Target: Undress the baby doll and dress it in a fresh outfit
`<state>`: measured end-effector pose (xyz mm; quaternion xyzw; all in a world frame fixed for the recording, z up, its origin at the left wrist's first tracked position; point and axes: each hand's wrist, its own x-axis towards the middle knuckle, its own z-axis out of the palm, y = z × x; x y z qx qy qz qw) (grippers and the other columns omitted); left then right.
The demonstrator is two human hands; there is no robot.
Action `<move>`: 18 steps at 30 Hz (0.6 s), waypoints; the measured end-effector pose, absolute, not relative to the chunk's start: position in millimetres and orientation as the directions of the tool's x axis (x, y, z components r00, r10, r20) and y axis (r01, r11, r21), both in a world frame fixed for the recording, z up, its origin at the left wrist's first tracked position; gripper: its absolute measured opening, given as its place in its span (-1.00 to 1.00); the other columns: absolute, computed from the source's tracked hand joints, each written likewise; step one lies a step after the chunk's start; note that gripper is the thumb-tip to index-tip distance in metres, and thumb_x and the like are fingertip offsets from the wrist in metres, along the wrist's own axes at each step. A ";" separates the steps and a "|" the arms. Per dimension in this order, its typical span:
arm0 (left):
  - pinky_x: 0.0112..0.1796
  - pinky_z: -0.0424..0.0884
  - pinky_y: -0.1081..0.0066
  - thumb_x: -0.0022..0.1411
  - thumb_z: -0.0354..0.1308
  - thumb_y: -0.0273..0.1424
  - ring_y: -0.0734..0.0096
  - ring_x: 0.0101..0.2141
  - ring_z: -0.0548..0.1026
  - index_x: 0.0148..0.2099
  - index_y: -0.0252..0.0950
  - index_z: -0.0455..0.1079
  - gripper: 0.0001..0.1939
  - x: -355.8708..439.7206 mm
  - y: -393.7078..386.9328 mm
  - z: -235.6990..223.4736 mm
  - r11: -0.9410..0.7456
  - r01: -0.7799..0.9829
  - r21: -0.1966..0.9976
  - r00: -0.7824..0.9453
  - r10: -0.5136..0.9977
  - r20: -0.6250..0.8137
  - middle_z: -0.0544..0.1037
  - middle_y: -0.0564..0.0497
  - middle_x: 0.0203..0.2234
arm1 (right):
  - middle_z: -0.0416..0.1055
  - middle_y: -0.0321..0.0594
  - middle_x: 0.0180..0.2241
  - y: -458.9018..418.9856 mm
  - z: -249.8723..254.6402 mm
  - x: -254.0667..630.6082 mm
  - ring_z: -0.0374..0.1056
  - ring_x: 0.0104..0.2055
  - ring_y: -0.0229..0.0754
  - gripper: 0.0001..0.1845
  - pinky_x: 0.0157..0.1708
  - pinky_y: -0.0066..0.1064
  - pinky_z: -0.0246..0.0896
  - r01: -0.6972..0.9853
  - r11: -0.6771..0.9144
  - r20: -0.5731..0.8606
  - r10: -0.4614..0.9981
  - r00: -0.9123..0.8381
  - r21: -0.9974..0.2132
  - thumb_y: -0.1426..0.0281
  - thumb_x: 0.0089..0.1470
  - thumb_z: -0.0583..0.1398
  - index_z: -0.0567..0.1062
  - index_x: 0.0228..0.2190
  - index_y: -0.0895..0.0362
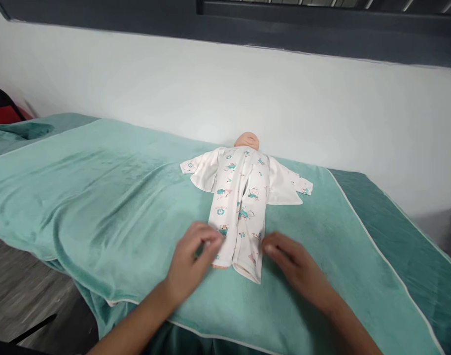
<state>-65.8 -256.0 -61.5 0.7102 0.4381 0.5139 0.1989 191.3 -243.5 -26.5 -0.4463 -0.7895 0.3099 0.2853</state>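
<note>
A baby doll [247, 140] lies on its back, its head toward the wall. Over its front are white baby trousers [243, 214] printed with green and pink figures. A white baby top [284, 182] with matching sleeves spreads out to both sides beneath them. My left hand [191, 259] is over the left trouser leg, thumb and fingertips pinched together; whether cloth is between them is hidden. At the outer edge of the right trouser leg, my right hand [297, 266] has its fingers curled in a pinch against the cloth. A bit of the doll's foot [220, 267] shows below the left hem.
A light green blanket [110, 197] with folds covers the table, over a darker green cloth [398, 222] at the right. The white wall [195, 88] rises directly behind. Something red and black [3, 111] stands at the far left. Grey floor [21, 276] shows at lower left.
</note>
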 end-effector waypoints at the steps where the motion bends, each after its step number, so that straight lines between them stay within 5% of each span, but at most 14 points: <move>1: -0.23 0.40 0.30 0.40 0.06 -0.42 0.32 -0.24 0.45 -0.17 -0.22 0.42 -0.89 -69.9 -241.1 -62.8 -0.483 0.473 0.736 0.046 0.848 0.527 0.53 -0.02 -0.29 | 0.46 -0.22 -0.29 -229.0 -30.3 193.3 0.40 -0.24 -0.15 -0.77 -0.18 -0.30 0.34 0.589 0.412 0.245 0.906 -0.345 -0.695 0.36 0.34 0.05 0.46 -0.34 0.07; 4: 0.01 0.38 0.11 0.38 0.02 -0.43 0.16 -0.02 0.42 -0.04 -0.22 0.45 -0.79 -80.1 -192.4 -70.8 -0.428 0.689 0.585 0.080 0.847 0.526 0.54 -0.08 -0.11 | 0.46 -0.06 -0.07 -185.9 -50.3 194.5 0.34 0.00 0.00 -0.76 0.04 -0.12 0.27 0.782 0.413 0.424 0.880 -0.213 -0.466 0.51 0.21 0.08 0.50 -0.15 0.11; 10: 0.26 0.16 -0.04 0.36 -0.01 -0.43 0.05 0.06 0.40 -0.05 -0.31 0.49 -0.74 -79.2 -120.5 -78.3 -0.563 0.774 0.290 0.404 0.792 0.458 0.54 -0.20 -0.09 | 0.46 0.01 -0.10 -146.9 -63.9 183.2 0.27 0.04 0.05 -0.73 0.09 -0.16 0.15 0.889 0.440 0.354 0.857 -0.373 -0.128 0.57 0.18 0.09 0.54 -0.16 0.20; 14: 0.15 0.29 0.02 0.38 -0.02 -0.32 0.04 0.00 0.42 -0.06 -0.30 0.48 -0.72 -71.1 -97.5 -73.1 -0.612 0.716 0.335 0.443 0.770 0.459 0.51 -0.20 -0.08 | 0.46 0.05 -0.14 -142.7 -55.4 176.2 0.27 0.00 0.08 -0.72 0.10 -0.09 0.04 0.936 0.350 0.369 0.867 -0.335 0.029 0.56 0.23 0.07 0.53 -0.12 0.23; 18: -0.01 0.39 0.06 0.38 0.00 -0.19 -0.02 0.01 0.41 0.12 -0.27 0.40 -0.60 -67.2 -92.9 -69.0 -0.545 0.695 0.469 0.333 0.822 0.462 0.45 -0.24 0.01 | 0.45 0.08 -0.13 -135.0 -52.0 169.6 0.27 -0.06 0.07 -0.71 -0.06 -0.16 0.11 0.955 0.296 0.331 0.903 -0.275 -0.015 0.54 0.26 0.04 0.50 -0.09 0.25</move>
